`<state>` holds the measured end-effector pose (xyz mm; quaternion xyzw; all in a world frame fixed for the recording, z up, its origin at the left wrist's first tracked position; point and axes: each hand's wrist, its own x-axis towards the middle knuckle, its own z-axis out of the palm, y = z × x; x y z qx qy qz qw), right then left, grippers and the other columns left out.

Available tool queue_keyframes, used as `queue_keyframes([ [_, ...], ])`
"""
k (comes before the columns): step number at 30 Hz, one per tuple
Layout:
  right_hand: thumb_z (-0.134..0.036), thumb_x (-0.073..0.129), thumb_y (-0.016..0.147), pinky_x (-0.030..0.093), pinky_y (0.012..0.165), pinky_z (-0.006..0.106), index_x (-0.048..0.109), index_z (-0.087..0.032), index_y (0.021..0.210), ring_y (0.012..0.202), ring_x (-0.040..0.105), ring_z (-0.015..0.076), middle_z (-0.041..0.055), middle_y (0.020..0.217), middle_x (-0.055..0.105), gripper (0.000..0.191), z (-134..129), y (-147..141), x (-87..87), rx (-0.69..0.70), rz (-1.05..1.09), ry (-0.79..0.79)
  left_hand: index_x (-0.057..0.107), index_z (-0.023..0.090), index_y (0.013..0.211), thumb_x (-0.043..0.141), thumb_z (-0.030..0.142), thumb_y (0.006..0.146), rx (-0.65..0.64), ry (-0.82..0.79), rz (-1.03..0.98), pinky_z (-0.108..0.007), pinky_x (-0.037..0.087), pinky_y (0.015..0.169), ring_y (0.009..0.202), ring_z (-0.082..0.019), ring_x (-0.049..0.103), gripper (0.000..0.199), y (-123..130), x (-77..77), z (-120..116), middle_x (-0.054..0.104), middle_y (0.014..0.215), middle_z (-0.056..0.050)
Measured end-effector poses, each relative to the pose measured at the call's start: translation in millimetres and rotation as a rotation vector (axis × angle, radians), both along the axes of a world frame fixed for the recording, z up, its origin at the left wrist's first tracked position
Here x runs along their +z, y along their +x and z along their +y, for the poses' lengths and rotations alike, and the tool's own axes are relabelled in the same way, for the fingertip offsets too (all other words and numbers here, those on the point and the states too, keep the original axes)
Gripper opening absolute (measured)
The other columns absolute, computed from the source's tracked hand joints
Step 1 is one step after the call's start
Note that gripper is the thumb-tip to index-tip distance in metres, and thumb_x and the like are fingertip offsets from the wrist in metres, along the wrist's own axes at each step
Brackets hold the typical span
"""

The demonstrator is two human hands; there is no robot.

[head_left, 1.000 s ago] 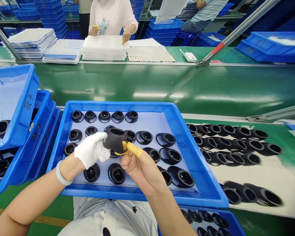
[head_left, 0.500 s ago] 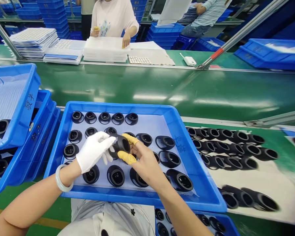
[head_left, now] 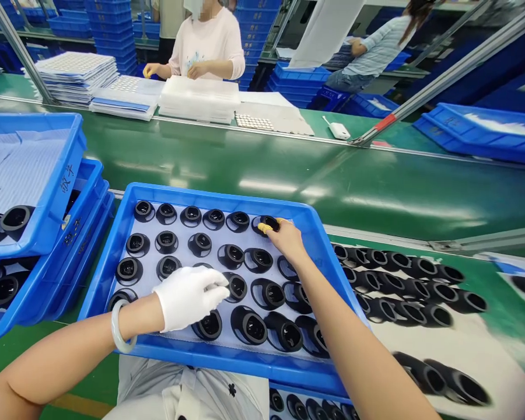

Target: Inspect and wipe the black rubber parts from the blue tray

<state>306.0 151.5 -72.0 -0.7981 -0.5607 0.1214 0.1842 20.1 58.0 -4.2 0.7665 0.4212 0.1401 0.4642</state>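
A blue tray (head_left: 219, 361) lined with white paper holds several rows of black ring-shaped parts. My right hand (head_left: 282, 233), with yellow finger covers, grips a black part (head_left: 269, 223) at the right end of the back row. My left hand (head_left: 192, 297), in a white glove, hovers over the front middle rows, fingers bent and slightly apart, with nothing visible in them. Beside its fingertips sits another black part (head_left: 236, 287) in the tray.
Stacked blue trays (head_left: 65, 233) stand at the left. More black parts (head_left: 440, 291) lie on a pale sheet (head_left: 459, 338) at the right. Across the green surface (head_left: 201, 151), a person (head_left: 210, 46) works behind a stack of white sheets (head_left: 199, 102).
My right hand has moved back and right, carrying the black part from between both hands to the back row. My left hand has let go and moved slightly right and nearer.
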Motion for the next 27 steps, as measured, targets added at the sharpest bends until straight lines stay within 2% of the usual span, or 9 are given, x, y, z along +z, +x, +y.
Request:
queue_keyframes([
  [4,-0.03,0.06,0.079,0.041,0.085,0.045,0.052,0.004,0.122,0.104,0.052,0.0378,0.0297,0.11,0.055,0.055,2.2,-9.5,0.1,-0.013,-0.087,0.03,0.069,0.022,0.101,0.048,0.033,0.087,-0.032,0.037,0.018,-0.032,0.049,0.075,0.082,-0.022,0.066,0.028,0.0,-0.4,-3.2,0.072,0.096,-0.006],
  [6,-0.032,0.056,0.083,0.037,0.09,0.048,0.046,0.002,0.129,0.111,0.046,0.0383,0.0291,0.118,0.05,0.058,1.4,-27.1,4.4,0.037,-0.124,0.105,0.069,0.023,0.101,0.048,0.032,0.087,-0.048,0.107,-0.002,-0.031,0.049,0.074,0.081,-0.021,0.066,0.027,-0.3,1.3,-4.3,0.072,0.093,-0.005],
  [9,-0.033,0.049,0.089,0.038,0.091,0.048,0.051,-0.007,0.125,0.106,0.047,0.0342,0.0215,0.109,0.055,0.044,-0.1,-77.2,10.6,0.374,-0.121,0.241,0.07,0.022,0.1,0.046,0.031,0.089,-0.07,0.255,-0.051,-0.031,0.05,0.071,0.075,-0.021,0.066,0.028,-0.5,3.2,-6.0,0.071,0.084,-0.006],
  [12,-0.031,0.049,0.092,0.04,0.087,0.047,0.051,-0.013,0.124,0.103,0.049,0.0318,0.0177,0.11,0.057,0.037,-4.3,-147.3,13.7,0.788,-0.097,0.217,0.07,0.018,0.101,0.042,0.03,0.091,-0.035,0.392,-0.136,-0.032,0.052,0.072,0.073,-0.021,0.067,0.031,-1.2,2.3,-7.3,0.072,0.081,-0.008],
  [15,-0.033,0.062,0.086,0.041,0.084,0.043,0.055,-0.009,0.12,0.099,0.051,0.0316,0.018,0.104,0.06,0.042,-10.4,-213.8,13.1,0.968,-0.11,0.156,0.069,0.015,0.105,0.041,0.028,0.092,0.062,0.499,-0.272,-0.031,0.054,0.076,0.079,-0.02,0.069,0.033,-3.2,1.5,-6.7,0.073,0.087,-0.009],
  [18,-0.024,0.069,0.08,0.039,0.083,0.041,0.055,-0.003,0.117,0.095,0.053,0.0308,0.0198,0.101,0.061,0.045,-13.3,-256.8,10.0,1.068,-0.142,0.098,0.069,0.014,0.104,0.044,0.024,0.091,0.137,0.554,-0.41,-0.028,0.055,0.079,0.084,-0.019,0.07,0.029,-5.2,4.1,-4.0,0.074,0.093,-0.009],
  [22,-0.021,0.069,0.08,0.037,0.083,0.038,0.056,-0.005,0.112,0.09,0.055,0.027,0.0156,0.098,0.063,0.038,-6.9,-269.5,11.8,1.105,-0.144,0.052,0.069,0.014,0.1,0.048,0.021,0.09,0.19,0.568,-0.468,-0.027,0.056,0.075,0.078,-0.017,0.07,0.025,-5.8,10.3,-2.5,0.075,0.091,-0.009],
  [25,-0.03,0.067,0.082,0.037,0.085,0.038,0.054,-0.008,0.114,0.094,0.053,0.0268,0.0131,0.1,0.062,0.041,-0.6,-249.0,25.1,1.047,-0.118,0.061,0.069,0.012,0.101,0.05,0.017,0.088,0.233,0.565,-0.5,-0.025,0.056,0.074,0.075,-0.016,0.069,0.023,-7.2,14.0,-4.4,0.075,0.087,-0.009],
  [27,-0.035,0.064,0.084,0.037,0.085,0.04,0.05,-0.008,0.119,0.097,0.052,0.0286,0.0147,0.103,0.06,0.046,-2.3,-224.2,38.9,0.942,-0.091,0.095,0.068,0.014,0.103,0.051,0.017,0.088,0.327,0.545,-0.513,-0.026,0.055,0.076,0.078,-0.015,0.068,0.022,-10.1,16.3,-4.8,0.074,0.09,-0.007],
])
